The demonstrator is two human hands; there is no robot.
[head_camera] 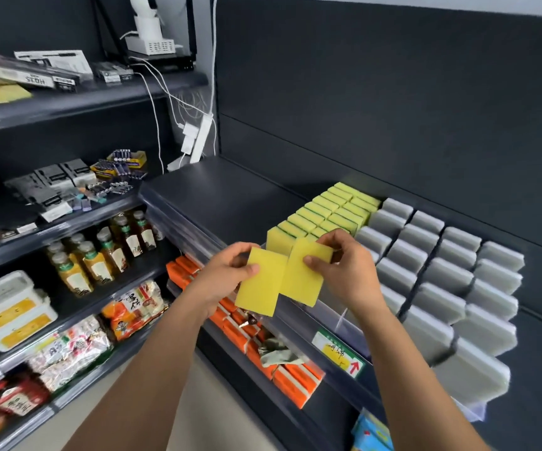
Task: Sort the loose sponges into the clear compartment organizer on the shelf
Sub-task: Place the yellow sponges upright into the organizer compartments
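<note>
Two flat yellow sponges held at the front of the clear organizer

Head view: the left hand (pixel 227 271) pinches a soft, rectangular foam sponge (pixel 260 288), thumb on its face. The right hand (pixel 347 271) pinches a second sponge (pixel 305 278), and their long edges meet. Both sit at the fingers (pixel 315 262), just above the clear plastic front wall of the organizer (pixel 338 315). Beyond the fingers, yellow sponges (pixel 325 211) with green backing stand in tight rows. Grey sponges (pixel 442 262) fill the rows to the right. A smooth dark shelf (pixel 224 193) stretches away to the left, and orange packs (pixel 240 327) lie below.
</note>
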